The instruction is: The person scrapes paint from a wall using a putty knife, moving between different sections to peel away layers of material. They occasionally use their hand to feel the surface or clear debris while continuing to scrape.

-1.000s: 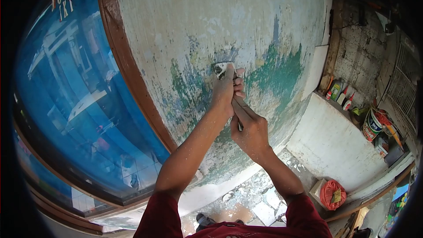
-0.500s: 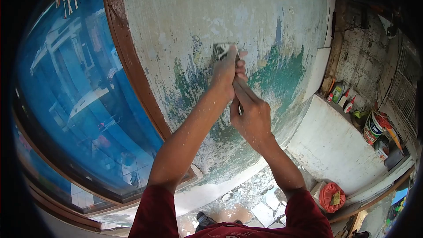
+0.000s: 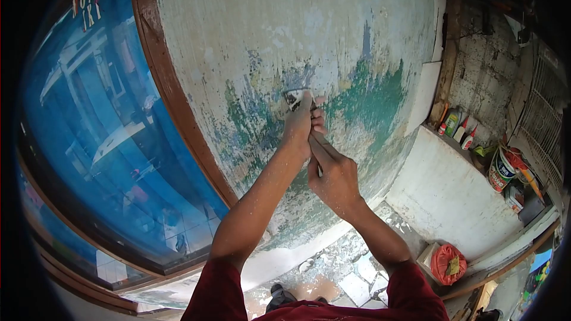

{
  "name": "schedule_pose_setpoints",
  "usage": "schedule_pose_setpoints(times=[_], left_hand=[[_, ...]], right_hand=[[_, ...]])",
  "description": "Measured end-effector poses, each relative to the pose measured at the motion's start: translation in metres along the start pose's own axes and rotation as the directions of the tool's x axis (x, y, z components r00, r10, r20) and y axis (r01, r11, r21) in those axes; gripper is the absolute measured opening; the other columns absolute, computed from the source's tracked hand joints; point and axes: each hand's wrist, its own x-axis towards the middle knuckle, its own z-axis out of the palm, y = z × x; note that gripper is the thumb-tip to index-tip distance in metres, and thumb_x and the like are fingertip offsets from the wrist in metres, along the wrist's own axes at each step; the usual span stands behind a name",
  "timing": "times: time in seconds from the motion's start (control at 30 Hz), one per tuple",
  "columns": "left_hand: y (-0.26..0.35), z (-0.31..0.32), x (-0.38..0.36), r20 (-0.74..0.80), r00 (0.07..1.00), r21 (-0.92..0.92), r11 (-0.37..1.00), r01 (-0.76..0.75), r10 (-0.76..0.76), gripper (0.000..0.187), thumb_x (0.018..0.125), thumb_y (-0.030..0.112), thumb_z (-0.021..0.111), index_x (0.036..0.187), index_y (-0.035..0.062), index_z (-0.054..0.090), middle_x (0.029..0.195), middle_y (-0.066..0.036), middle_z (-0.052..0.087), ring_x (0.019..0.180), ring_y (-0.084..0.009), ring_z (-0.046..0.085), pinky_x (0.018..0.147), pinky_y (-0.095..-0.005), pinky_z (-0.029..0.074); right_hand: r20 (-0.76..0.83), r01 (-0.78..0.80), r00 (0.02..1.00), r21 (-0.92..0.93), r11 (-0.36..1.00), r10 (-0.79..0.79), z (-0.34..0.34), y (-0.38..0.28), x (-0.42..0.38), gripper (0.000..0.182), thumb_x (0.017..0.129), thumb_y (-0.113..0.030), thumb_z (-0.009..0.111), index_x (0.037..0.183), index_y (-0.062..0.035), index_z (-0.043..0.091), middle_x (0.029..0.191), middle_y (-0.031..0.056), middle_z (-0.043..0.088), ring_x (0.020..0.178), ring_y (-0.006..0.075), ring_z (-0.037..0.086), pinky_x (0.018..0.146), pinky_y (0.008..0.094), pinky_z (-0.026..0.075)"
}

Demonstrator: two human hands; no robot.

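A scraper [image 3: 295,97] with a flat metal blade lies against the wall [image 3: 256,12], whose pale paint is worn through to green and blue patches. My left hand [image 3: 302,125] is wrapped round the tool just below the blade, its thumb pointing up along it. Lower down and to the right, my right hand [image 3: 335,179] grips the handle's lower end. Part of the handle shows between the two hands; the rest is hidden by fingers.
A brown-framed window [image 3: 172,89] with blue behind the glass stands at the left. On the right ledge are small bottles [image 3: 453,123] and a paint bucket [image 3: 501,169]. A red bag [image 3: 447,264] sits below. Broken tile pieces [image 3: 355,288] cover the floor.
Both hands and the scraper have moved down the wall and slightly left. The grip of each hand looks the same.
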Motion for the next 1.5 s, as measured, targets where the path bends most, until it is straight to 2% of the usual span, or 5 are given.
schedule_pose_setpoints(times=[1.1,1.17,1.27,1.37,1.5], left_hand=[[-0.090,-0.035,0.019,-0.119,0.982,0.091,0.983,0.159,-0.148,0.045,0.090,0.039,0.052,0.113,0.0009,0.050,0.064,0.004,0.037,0.053,-0.0056,0.031,0.043,-0.0197,0.033],[-0.102,-0.051,0.006,-0.093,0.990,0.093,0.989,0.113,-0.105,0.040,0.090,0.038,0.053,0.106,0.0027,0.053,0.064,0.003,0.043,0.052,-0.0066,0.038,0.043,-0.0217,0.038],[-0.133,-0.085,-0.026,-0.145,0.989,0.178,0.984,-0.006,0.032,0.033,0.091,0.038,0.051,0.097,0.0055,0.053,0.071,-0.004,0.056,0.058,-0.0112,0.054,0.048,-0.0259,0.047],[-0.179,-0.125,-0.062,-0.234,0.970,0.179,0.984,-0.022,0.064,0.032,0.093,0.036,0.045,0.100,0.0050,0.052,0.083,-0.013,0.064,0.061,-0.0155,0.060,0.053,-0.0290,0.051],[-0.205,-0.149,-0.097,-0.259,0.962,0.157,0.980,0.126,-0.082,0.041,0.092,0.040,0.046,0.106,0.0013,0.051,0.096,-0.020,0.063,0.064,-0.0192,0.061,0.056,-0.0319,0.053]], right_hand=[[0.006,-0.137,0.990,0.170,0.976,0.138,0.014,0.056,-0.081,0.045,0.073,0.003,0.055,0.118,-0.0024,0.053,0.111,0.0187,0.059,0.065,0.0324,0.063,0.055,0.0365,0.051],[0.131,-0.289,0.957,0.325,0.901,0.259,0.014,0.049,-0.102,0.047,0.074,0.005,0.054,0.121,-0.0001,0.050,0.121,0.0230,0.052,0.104,0.0345,0.057,0.078,0.0336,0.050],[0.008,-0.285,0.950,0.423,0.860,0.311,0.027,0.042,-0.153,0.048,0.078,0.000,0.058,0.125,0.0027,0.045,0.123,0.0228,0.050,0.110,0.0299,0.054,0.087,0.0315,0.044],[0.169,-0.615,0.785,0.328,0.717,0.596,0.041,0.027,-0.220,0.048,0.076,-0.005,0.068,0.119,0.0021,0.047,0.095,0.0108,0.052,0.067,0.0113,0.052,0.051,0.0211,0.040],[0.733,-0.931,0.295,0.364,0.012,0.613,0.043,0.022,-0.275,0.023,0.089,-0.026,0.058,0.092,-0.0033,0.056,0.056,-0.0020,0.048,0.046,0.0056,0.045,0.040,0.0212,0.032]])
